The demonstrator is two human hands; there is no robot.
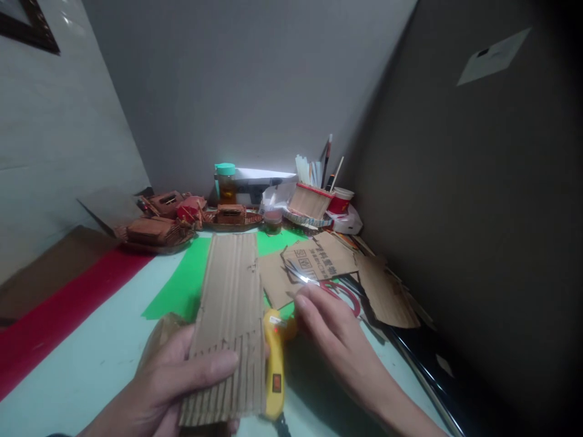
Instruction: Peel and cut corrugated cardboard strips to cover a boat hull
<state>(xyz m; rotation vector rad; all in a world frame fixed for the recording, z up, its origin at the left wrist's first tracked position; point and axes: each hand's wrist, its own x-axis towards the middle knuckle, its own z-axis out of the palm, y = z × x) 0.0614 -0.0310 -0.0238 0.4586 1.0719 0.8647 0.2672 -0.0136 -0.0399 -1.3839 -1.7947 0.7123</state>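
My left hand (182, 370) is closed around a long piece of corrugated cardboard (230, 291), thumb across its ridged lower part. The ridges are bare near the bottom, while the upper part is smoother. Another brown cardboard piece (161, 334) shows behind my left fingers. To the right, my right hand (330, 340) has its fingers drawn together in a pinch; whatever is between the fingertips is too small to make out. A yellow hot glue gun (274, 382) with a lit switch lies between the hands. Just beyond my right fingers are red-handled scissors (348, 296), their blades over printed cardboard.
Brown model boats (155, 233) stand at the back left. A jar with a teal lid (225, 182), a stick-sided holder (311, 200) and a red cup (340, 201) line the back wall. Green paper (175, 285) and cardboard scraps (387, 294) cover parts of the table.
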